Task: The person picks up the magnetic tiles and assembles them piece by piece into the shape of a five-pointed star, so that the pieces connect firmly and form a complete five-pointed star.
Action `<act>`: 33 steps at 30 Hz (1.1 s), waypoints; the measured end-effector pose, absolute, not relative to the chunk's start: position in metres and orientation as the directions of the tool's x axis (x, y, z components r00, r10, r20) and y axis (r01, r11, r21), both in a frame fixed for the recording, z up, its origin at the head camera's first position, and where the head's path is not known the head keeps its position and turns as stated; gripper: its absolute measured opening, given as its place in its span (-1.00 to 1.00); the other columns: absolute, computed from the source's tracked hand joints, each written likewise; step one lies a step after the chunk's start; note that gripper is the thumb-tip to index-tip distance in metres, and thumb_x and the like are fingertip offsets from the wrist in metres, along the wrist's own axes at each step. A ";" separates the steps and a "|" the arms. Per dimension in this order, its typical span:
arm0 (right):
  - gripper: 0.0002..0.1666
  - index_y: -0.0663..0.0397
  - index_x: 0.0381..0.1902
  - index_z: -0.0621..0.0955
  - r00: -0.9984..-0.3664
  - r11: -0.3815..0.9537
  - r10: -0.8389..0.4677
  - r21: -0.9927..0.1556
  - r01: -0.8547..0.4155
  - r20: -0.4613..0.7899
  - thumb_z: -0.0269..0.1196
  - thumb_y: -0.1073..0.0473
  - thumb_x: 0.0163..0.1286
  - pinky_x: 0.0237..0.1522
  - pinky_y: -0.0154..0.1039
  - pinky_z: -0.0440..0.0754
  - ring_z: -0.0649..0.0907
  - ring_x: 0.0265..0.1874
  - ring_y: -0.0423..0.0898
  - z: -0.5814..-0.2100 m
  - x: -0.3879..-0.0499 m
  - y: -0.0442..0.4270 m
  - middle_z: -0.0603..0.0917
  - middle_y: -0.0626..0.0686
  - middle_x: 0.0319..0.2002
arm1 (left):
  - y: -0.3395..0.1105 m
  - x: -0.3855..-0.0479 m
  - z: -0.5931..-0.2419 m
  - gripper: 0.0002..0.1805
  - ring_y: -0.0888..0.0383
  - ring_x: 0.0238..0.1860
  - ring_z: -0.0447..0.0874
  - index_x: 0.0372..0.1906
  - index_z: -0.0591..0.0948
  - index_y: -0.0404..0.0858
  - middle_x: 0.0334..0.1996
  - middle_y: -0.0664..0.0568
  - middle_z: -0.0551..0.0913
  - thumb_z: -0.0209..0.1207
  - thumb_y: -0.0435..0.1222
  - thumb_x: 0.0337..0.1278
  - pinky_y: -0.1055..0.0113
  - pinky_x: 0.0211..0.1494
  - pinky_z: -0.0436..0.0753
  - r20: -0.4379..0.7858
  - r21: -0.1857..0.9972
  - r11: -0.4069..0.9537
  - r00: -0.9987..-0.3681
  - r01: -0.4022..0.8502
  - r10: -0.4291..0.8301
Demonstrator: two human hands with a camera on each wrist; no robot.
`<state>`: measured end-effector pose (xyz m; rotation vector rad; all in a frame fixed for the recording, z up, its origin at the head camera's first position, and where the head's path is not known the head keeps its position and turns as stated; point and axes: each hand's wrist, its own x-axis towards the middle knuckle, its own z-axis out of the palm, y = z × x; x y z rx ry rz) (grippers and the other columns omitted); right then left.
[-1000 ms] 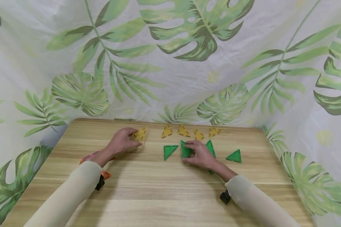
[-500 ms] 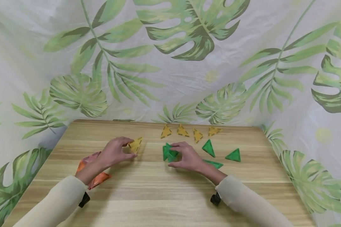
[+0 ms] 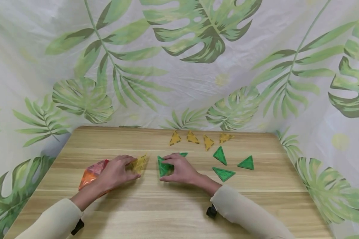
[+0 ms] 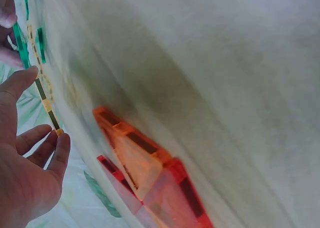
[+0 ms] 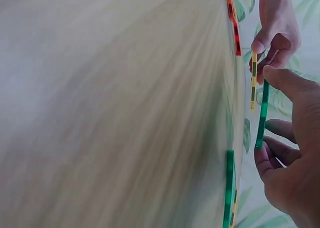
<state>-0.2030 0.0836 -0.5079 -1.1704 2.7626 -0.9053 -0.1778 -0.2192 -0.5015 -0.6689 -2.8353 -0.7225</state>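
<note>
A yellow triangular tile [image 3: 139,163] is pinched at its edges by the parted fingers of the left hand [image 3: 116,171], above the worktop [image 3: 179,205]. A green triangular tile [image 3: 164,167] is gripped likewise by the right hand [image 3: 181,169], near but apart. An orange tile [image 3: 87,179] is partly hidden beside the left arm [image 3: 86,196].

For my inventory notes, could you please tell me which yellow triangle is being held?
The leftmost yellow triangle in the head view, pinched in the left hand; the four other yellow triangles lie near the far edge of the table.
</note>
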 end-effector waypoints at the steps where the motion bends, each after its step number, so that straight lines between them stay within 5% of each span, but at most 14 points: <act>1: -0.26 0.15 0.23 0.73 -0.722 0.559 -0.661 -0.508 -0.655 0.203 0.62 -0.12 0.19 0.38 -0.03 0.56 0.59 0.31 0.05 -0.509 -0.203 0.080 0.68 0.11 0.30 | -0.219 -0.176 -0.502 -0.31 -0.24 0.05 0.75 0.09 0.75 -0.43 0.02 -0.28 0.76 0.67 -0.09 -0.11 -0.13 0.05 0.75 0.237 0.420 0.787 -0.892 0.452 0.385; 9: -0.27 0.12 0.22 0.74 -0.737 0.603 -0.660 -0.482 -0.636 0.146 0.60 -0.17 0.20 0.55 0.06 0.36 0.60 0.34 0.00 -0.516 -0.203 0.058 0.68 0.07 0.31 | -0.220 -0.170 -0.508 -0.31 -0.22 0.03 0.76 0.09 0.74 -0.44 0.00 -0.27 0.77 0.67 -0.09 -0.12 -0.11 0.05 0.76 0.223 0.410 0.798 -0.897 0.442 0.382; 33: -0.32 0.08 0.21 0.76 -0.757 0.652 -0.647 -0.449 -0.611 0.091 0.60 -0.14 0.22 0.39 -0.18 0.50 0.57 0.30 -0.04 -0.519 -0.202 0.038 0.67 0.06 0.29 | -0.215 -0.165 -0.513 -0.35 -0.03 -0.06 0.71 0.04 0.80 -0.35 -0.05 -0.13 0.71 0.66 0.00 -0.11 0.03 -0.03 0.77 0.194 0.352 0.804 -0.878 0.478 0.437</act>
